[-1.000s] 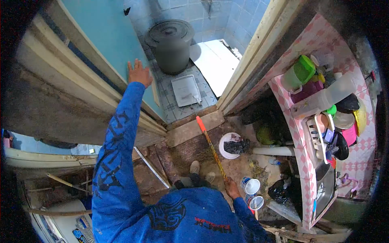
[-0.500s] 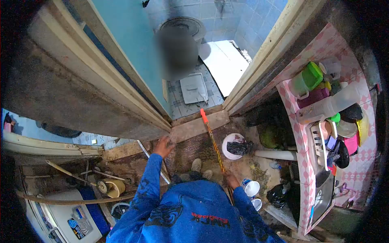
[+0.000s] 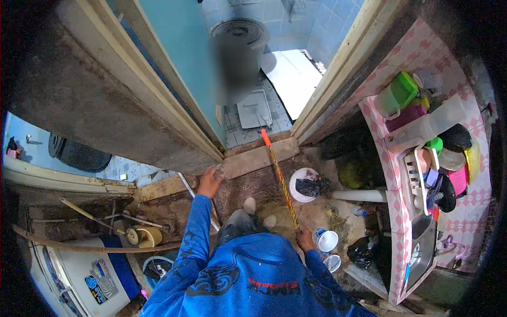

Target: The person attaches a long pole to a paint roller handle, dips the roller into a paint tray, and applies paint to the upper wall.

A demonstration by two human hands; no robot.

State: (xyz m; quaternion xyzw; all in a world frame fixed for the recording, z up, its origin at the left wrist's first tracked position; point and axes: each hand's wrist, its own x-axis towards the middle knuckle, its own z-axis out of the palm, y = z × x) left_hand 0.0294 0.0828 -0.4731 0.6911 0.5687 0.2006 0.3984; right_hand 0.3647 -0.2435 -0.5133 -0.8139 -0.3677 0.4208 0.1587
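Observation:
My right hand is closed round a long patterned pole, yellow and black with an orange end. The pole slants away from me over the dirty floor, and its orange end lies by the raised doorway sill. Its near end is hidden by my arm and body. At the end of the grey wall, my left hand has its fingers stretched out, holding nothing. It seems to rest against the wall's lower corner, though contact is hard to make out. A thin pale strip lies beside that hand.
Beyond the sill are a white dustpan-like tray and a white board. Right of the pole stand a white bucket holding a black bag and an open paint pail. A tiled counter with dishes runs along the right.
My body has moved slightly, and one leg shows further forward. My left hand has come up to the wall corner. The pole stays in my right hand, nearly in the same position.

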